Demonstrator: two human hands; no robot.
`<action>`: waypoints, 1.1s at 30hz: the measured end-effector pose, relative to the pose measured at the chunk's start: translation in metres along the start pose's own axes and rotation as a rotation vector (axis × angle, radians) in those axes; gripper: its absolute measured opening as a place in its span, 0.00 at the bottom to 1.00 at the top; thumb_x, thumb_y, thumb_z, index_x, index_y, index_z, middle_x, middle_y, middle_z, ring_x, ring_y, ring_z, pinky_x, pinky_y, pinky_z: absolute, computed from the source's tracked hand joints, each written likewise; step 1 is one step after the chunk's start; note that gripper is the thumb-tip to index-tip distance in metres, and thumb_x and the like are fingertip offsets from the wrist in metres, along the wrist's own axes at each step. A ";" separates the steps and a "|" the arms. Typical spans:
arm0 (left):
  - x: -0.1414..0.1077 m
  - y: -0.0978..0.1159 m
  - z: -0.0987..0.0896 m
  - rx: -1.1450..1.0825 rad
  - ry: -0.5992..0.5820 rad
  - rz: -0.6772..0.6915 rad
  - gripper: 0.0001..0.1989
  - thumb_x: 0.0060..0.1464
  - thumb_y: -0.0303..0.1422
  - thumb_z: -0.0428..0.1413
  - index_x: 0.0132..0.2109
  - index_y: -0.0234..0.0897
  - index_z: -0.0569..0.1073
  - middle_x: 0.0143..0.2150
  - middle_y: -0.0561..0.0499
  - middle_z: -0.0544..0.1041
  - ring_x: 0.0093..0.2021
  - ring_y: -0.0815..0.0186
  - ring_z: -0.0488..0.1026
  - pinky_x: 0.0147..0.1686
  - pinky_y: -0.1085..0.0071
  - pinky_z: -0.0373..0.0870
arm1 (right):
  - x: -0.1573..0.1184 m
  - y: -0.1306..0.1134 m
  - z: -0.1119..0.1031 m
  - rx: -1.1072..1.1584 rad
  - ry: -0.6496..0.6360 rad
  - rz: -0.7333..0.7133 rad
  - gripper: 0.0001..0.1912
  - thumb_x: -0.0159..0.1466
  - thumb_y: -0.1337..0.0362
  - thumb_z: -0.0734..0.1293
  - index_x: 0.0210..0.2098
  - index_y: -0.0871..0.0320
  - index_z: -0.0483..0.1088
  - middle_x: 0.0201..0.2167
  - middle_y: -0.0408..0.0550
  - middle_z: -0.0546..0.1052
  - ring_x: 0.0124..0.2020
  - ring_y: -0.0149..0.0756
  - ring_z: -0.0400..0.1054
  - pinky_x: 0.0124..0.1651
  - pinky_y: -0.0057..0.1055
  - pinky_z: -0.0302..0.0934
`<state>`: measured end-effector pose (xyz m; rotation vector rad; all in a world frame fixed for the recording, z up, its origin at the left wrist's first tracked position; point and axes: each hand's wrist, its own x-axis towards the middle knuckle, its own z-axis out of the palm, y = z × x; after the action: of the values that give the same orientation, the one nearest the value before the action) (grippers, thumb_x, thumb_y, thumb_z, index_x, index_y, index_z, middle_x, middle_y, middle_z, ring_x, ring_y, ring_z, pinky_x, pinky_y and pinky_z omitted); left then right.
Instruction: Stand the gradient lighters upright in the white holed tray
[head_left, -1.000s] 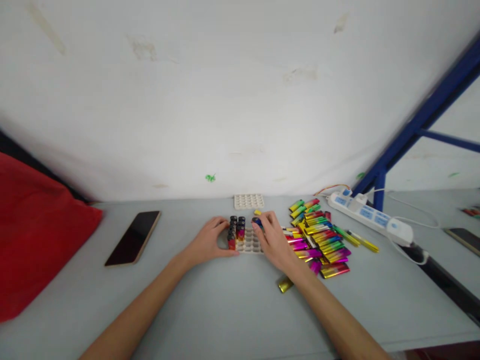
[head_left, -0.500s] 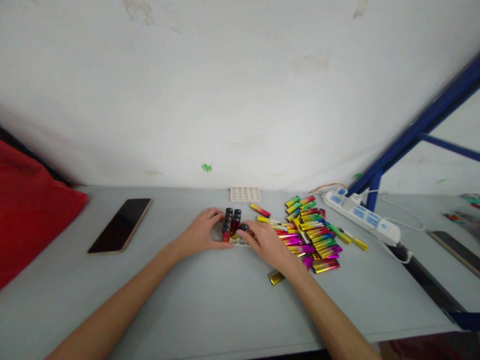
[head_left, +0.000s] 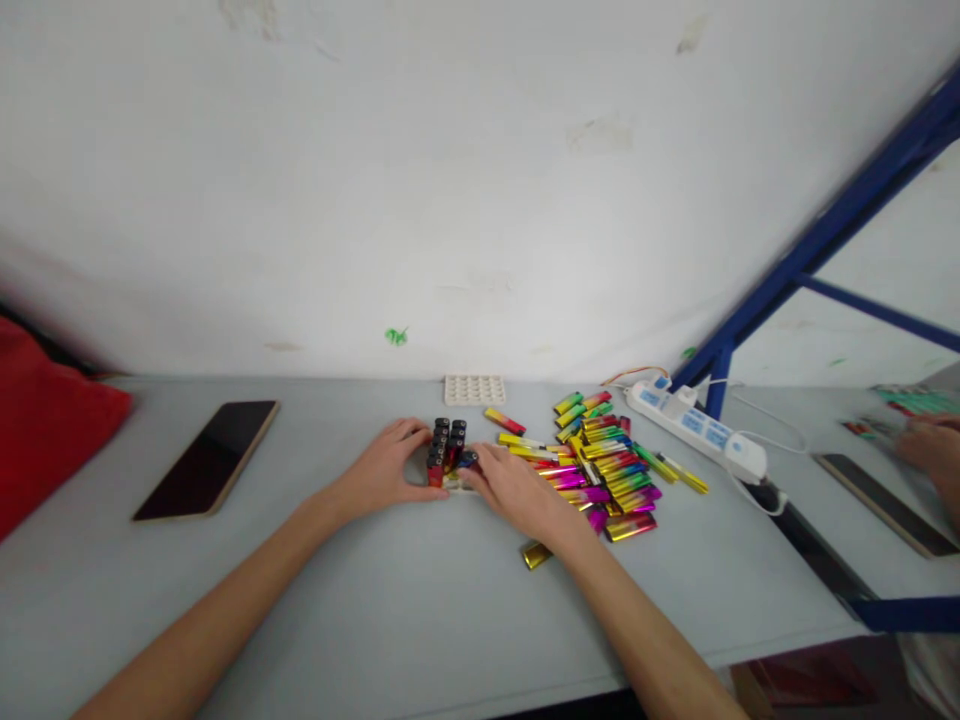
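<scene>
My left hand (head_left: 384,468) curves around the left side of a small white holed tray (head_left: 454,484), thumb at its front corner. Several lighters (head_left: 448,440) with black ends up and shiny red bodies stand there in two rows. In my right hand (head_left: 517,488), thumb and fingers pinch another lighter (head_left: 468,458) with a dark end, at the right of those rows. Its lower part is hidden by the fingers. Loose metallic lighters (head_left: 619,465) in yellow, red, green, blue and pink lie heaped beside my right hand.
A second white holed tray (head_left: 475,390) lies by the wall. On the left are a dark phone (head_left: 210,460) and a red bag-like thing (head_left: 52,425). A power strip (head_left: 697,430) with cables and a blue frame (head_left: 757,305) border the right. A co-worker's hand (head_left: 934,450) shows beyond.
The whole view has shifted, so things appear further left. My right hand still pinches a lighter beside the rows, now with a bluish tint near its end. A co-worker's hand has come into view.
</scene>
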<state>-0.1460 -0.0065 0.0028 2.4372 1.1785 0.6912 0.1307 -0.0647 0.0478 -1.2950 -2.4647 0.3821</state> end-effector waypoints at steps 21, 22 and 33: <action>0.001 0.000 0.001 0.065 0.038 0.037 0.33 0.50 0.55 0.79 0.55 0.41 0.83 0.60 0.41 0.85 0.60 0.42 0.83 0.66 0.49 0.82 | -0.003 0.059 -0.014 0.023 0.311 0.129 0.10 0.84 0.62 0.69 0.49 0.54 0.83 0.45 0.54 0.87 0.48 0.47 0.81 0.56 0.39 0.72; 0.001 0.000 0.001 0.066 0.037 0.040 0.33 0.50 0.55 0.79 0.55 0.41 0.83 0.60 0.41 0.85 0.60 0.42 0.83 0.66 0.49 0.82 | -0.004 0.065 -0.014 -0.005 0.326 0.153 0.09 0.83 0.63 0.69 0.50 0.54 0.84 0.47 0.55 0.86 0.51 0.48 0.81 0.58 0.40 0.72; 0.000 -0.004 0.004 0.042 0.058 0.059 0.33 0.49 0.58 0.78 0.55 0.44 0.83 0.59 0.42 0.85 0.59 0.43 0.82 0.64 0.49 0.82 | -0.020 0.092 -0.029 0.018 0.104 0.257 0.06 0.80 0.65 0.73 0.52 0.57 0.85 0.49 0.55 0.87 0.52 0.46 0.82 0.61 0.40 0.72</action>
<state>-0.1458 -0.0042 -0.0026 2.5114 1.1583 0.7671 0.2214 -0.0276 0.0354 -1.5875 -2.2102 0.3872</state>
